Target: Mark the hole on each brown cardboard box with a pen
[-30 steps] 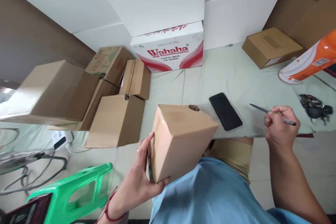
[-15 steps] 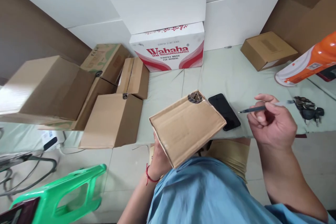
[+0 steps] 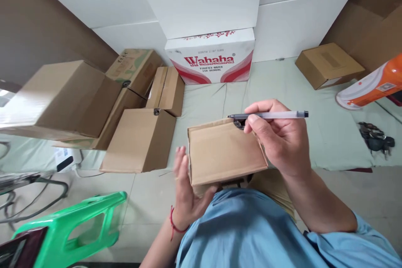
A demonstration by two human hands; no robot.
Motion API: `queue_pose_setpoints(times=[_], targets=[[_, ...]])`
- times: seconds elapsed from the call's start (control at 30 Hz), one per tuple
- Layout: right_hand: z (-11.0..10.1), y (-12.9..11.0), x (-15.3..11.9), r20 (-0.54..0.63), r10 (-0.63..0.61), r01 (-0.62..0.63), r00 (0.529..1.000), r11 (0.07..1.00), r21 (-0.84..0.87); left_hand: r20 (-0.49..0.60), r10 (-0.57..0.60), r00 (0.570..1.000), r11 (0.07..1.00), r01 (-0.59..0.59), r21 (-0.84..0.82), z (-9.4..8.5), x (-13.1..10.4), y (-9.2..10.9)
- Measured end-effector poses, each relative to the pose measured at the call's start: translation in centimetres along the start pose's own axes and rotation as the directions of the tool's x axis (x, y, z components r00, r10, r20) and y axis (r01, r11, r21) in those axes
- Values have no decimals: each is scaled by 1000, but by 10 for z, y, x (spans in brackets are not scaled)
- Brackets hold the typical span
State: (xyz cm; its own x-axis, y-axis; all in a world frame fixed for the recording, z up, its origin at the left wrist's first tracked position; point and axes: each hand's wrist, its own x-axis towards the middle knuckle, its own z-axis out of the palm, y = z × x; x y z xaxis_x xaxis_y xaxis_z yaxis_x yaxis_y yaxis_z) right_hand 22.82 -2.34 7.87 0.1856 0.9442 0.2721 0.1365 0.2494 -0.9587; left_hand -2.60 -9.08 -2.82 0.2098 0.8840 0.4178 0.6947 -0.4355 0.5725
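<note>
A small cardboard box (image 3: pixel 224 150) lies at the table's front edge, close to my body, with a dark, ragged hole at its far right corner. My left hand (image 3: pixel 190 192) is at the box's near left corner, fingers and thumb spread and slightly blurred; whether it touches the box I cannot tell. Between thumb and fingers my right hand (image 3: pixel 279 138) grips a pen (image 3: pixel 276 115), held nearly level with its dark tip pointing left. That hand is over the box's far right corner and partly hides the hole.
Several cardboard boxes (image 3: pixel 135 140) are grouped at the left. A white and red Wahaha carton (image 3: pixel 213 60) stands against the wall. On the right are another box (image 3: pixel 329 65), an orange bottle (image 3: pixel 370 83) and keys (image 3: pixel 376 138). A green stool (image 3: pixel 72 226) stands at lower left.
The box has turned straighter and come down to the table edge. My left hand has let go of it and opened. My right hand moved left with the pen, covering the phone.
</note>
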Motion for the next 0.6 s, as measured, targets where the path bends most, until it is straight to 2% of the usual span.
queue_pose_setpoints(times=[0.03, 0.1, 0.13, 0.23, 0.3, 0.4, 0.47, 0.6], targets=[[4, 2, -2, -43, -21, 21, 999, 1000, -5, -116, 38, 993, 999, -41, -18, -9, 5, 9], [9, 6, -9, -137, -89, 82, 987, 995, -56, -299, 159, 941, 987, -160, 22, -26, 16, 29], [11, 8, -12, -182, -129, 112, 975, 988, -103, -285, 240, 928, 971, -229, 72, -33, 23, 39], [13, 13, -21, -268, -214, 149, 939, 958, -243, -42, 397, 917, 913, -389, 124, -41, 48, 66], [13, 15, -24, -279, -230, 145, 932, 945, -294, 72, 392, 917, 904, -399, 152, -36, 64, 78], [10, 19, -26, -221, -246, 166, 944, 930, -327, 221, 313, 924, 900, -363, 243, -24, 79, 84], [8, 22, -27, -178, -265, 190, 948, 916, -353, 268, 288, 920, 892, -359, 274, -19, 80, 84], [8, 24, -27, -146, -271, 196, 951, 898, -394, 293, 291, 911, 873, -378, 308, -19, 76, 81]])
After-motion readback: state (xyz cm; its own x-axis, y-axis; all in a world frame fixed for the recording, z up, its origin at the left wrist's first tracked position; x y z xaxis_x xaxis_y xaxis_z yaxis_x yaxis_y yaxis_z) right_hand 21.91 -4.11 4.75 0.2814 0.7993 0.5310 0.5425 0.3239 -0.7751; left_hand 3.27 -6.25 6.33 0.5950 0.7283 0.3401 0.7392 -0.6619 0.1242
